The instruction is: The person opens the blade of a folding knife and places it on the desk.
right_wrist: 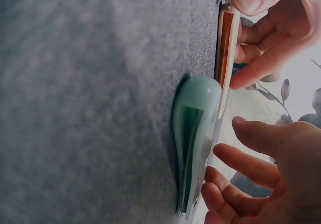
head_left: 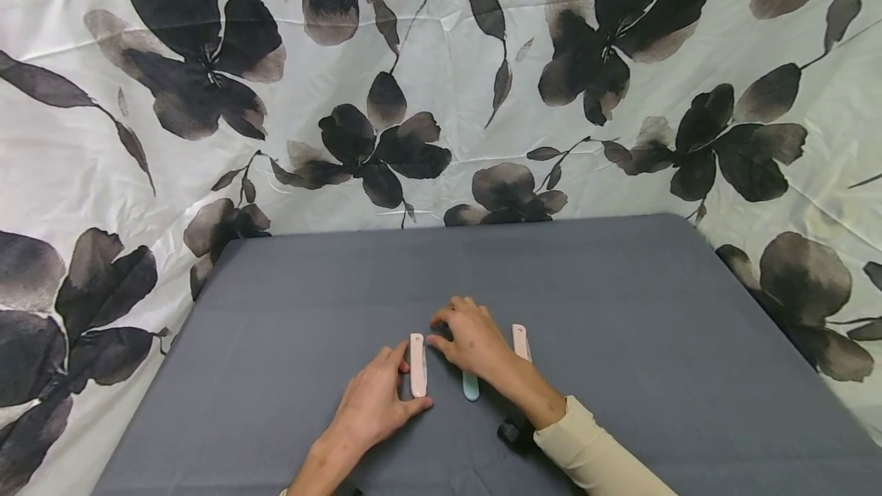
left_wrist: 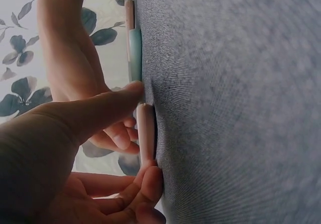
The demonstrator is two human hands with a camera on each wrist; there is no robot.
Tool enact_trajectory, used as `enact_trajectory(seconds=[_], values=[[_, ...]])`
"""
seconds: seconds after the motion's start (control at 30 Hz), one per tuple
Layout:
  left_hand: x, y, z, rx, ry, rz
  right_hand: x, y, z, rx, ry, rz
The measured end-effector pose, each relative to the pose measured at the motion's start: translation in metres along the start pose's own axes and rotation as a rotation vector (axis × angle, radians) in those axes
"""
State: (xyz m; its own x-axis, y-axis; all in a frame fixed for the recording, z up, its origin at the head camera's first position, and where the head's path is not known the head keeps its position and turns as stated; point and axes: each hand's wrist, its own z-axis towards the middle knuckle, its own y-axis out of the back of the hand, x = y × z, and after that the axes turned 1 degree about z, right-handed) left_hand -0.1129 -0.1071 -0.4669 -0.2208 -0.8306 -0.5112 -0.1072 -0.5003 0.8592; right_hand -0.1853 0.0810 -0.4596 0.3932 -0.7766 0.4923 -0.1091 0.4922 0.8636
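Note:
A pale pink folding knife (head_left: 417, 366) lies lengthwise on the grey table. My left hand (head_left: 372, 396) holds it by the ends, thumb at the near end and fingertips (left_wrist: 150, 176) at the far end. My right hand (head_left: 472, 335) hovers just right of that knife, fingers loosely bent and holding nothing. Under the right hand lies a teal folding knife (right_wrist: 198, 113), partly hidden by the palm in the head view; its near end (head_left: 471, 386) shows. A second pink folding knife (head_left: 520, 341) lies right of the right wrist, partly covered by the forearm.
The grey cloth-covered table (head_left: 310, 289) extends around the hands. A small black object (head_left: 513, 433) shows beside the right sleeve cuff (head_left: 568, 427). Behind the table hangs a white cloth (head_left: 482, 90) with dark flowers.

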Motion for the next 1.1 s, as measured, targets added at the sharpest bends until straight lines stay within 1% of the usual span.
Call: enact_trajectory(seconds=[0.23,0.47,0.73,0.93,1.1], values=[[-0.0004,0.0028,-0.0014,-0.011,-0.012,0.002,0.0045,-0.0011,0.0007,0.014,0.003,-0.017],[0.0011,0.0037,-0.0035,0.000,-0.009,-0.007,0.0090,-0.0037,-0.0001,0.039,-0.001,-0.035],[0.0028,0.0045,-0.0033,0.014,-0.011,-0.030,0.0106,-0.0046,-0.0013,0.060,-0.009,0.005],[0.0038,0.0060,-0.0038,0.016,-0.038,-0.061,0.0094,-0.0049,-0.0011,0.069,-0.004,0.027],[0.0059,0.0062,-0.0037,0.012,-0.036,-0.096,0.0097,-0.0043,0.0007,0.072,-0.027,0.077]])
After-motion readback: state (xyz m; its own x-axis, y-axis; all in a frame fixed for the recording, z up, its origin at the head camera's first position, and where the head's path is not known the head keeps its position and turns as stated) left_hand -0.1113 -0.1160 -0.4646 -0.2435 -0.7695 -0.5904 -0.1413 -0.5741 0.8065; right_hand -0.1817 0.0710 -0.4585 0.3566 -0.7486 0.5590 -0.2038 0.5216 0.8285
